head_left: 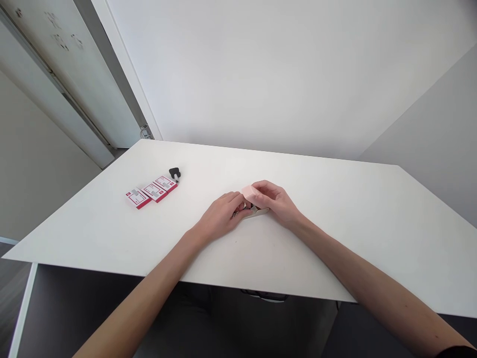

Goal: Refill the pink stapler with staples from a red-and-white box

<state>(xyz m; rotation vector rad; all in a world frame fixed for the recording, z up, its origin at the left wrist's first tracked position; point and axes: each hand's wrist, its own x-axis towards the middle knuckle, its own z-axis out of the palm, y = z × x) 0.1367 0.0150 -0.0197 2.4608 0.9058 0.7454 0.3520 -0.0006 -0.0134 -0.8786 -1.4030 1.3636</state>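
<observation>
Over the middle of the table, my right hand (278, 201) is closed on a small pale pink block (250, 194), pinched between thumb and fingers. Close beside it, my left hand (222, 215) is closed, its fingertips curled in near the block. Under both hands lies a flat, pale beige item (257, 213), with the left thumb resting on its edge. Small dark and shiny bits show between the hands, too covered to name. Whether the left fingers grip the beige item or something within it is mostly hidden.
Three white and red small boxes (154, 191) lie in a slanting row at the left of the white table (335, 199). A black clip-like object (175, 173) lies just behind them. A white wall (261, 74) rises behind the table's far edge.
</observation>
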